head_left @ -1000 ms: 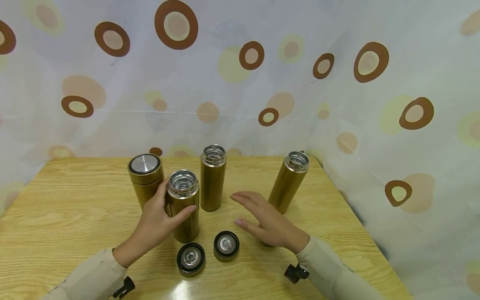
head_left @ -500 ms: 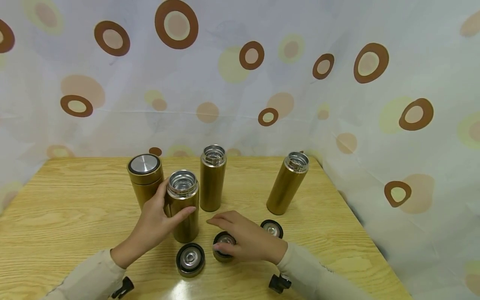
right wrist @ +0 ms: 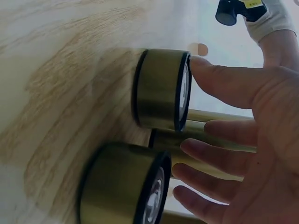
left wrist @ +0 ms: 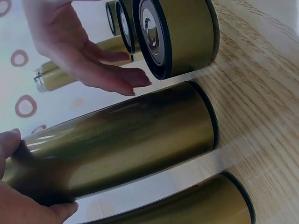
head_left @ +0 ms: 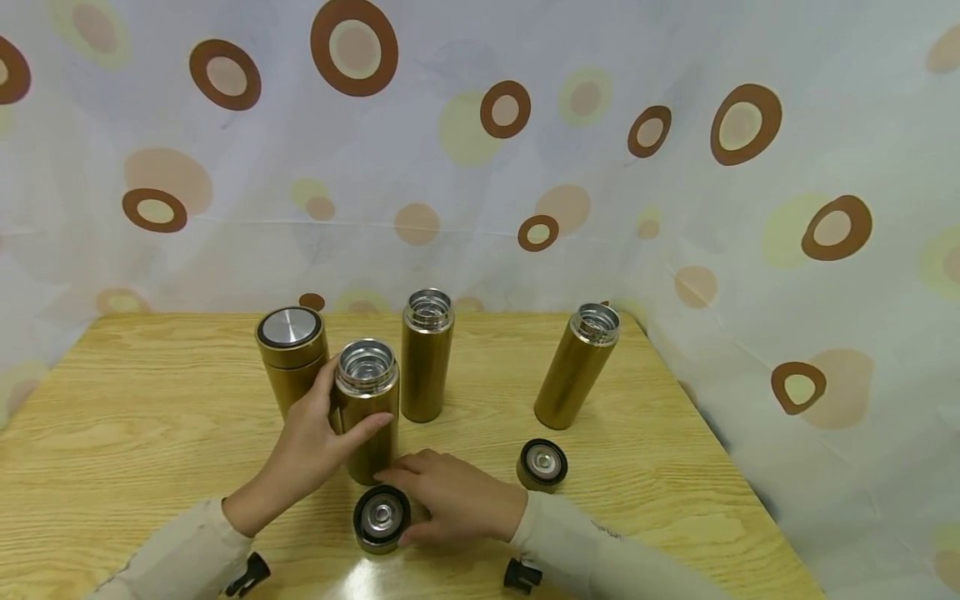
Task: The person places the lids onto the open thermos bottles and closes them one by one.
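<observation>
The left hand [head_left: 303,442] grips an uncapped bottle [head_left: 375,457]. The right hand [head_left: 459,502], fingers loosely extended, holds nothing, just beside a lid [head_left: 381,518].

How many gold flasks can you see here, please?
4: a capped flask at left, a held flask in the left hand, a rear flask beyond it, and a far-right flask standing apart. None seems hidden.

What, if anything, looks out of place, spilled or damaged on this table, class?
Nothing looks spilled or damaged. The one thing that stands out is the far-left bottle: its cap is on, while the other three bottles stand open, with three lids upturned on the table.
</observation>
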The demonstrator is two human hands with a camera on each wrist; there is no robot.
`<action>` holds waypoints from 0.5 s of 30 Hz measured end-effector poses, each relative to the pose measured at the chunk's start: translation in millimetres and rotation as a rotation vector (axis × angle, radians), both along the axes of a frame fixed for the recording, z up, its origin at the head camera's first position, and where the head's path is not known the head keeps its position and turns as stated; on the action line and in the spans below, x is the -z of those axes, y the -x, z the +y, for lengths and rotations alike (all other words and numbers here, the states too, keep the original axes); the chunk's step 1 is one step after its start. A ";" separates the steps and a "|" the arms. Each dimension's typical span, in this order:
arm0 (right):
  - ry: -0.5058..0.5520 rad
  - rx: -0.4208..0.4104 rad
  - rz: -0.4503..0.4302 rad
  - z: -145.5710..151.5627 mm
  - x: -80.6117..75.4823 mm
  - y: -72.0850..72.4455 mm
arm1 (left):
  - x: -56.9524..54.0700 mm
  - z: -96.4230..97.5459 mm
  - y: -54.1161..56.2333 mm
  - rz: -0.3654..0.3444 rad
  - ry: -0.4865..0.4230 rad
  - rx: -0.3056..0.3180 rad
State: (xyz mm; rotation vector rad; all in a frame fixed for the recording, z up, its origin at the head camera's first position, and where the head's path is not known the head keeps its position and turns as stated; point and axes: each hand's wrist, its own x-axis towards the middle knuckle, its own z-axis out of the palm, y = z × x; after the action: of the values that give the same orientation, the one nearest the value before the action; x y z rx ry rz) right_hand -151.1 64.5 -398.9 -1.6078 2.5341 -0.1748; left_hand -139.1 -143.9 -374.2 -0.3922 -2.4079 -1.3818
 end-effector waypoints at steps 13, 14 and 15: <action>-0.056 0.011 -0.120 -11.4 6.7 1.5 | 0.7 0.9 -0.2 0.011 0.008 -0.012; -0.054 0.009 -0.124 -12.0 7.2 2.1 | 0.7 0.8 -0.1 0.011 0.007 -0.011; -0.051 0.008 -0.126 -12.7 7.6 2.7 | 0.7 0.7 0.0 0.010 0.005 -0.011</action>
State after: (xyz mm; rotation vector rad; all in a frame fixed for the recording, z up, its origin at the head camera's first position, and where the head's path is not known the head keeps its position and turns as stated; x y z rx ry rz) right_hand -153.8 51.9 -406.5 -1.5190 2.4310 -0.2041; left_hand -139.1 -143.2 -374.9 -0.3856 -2.4026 -1.3656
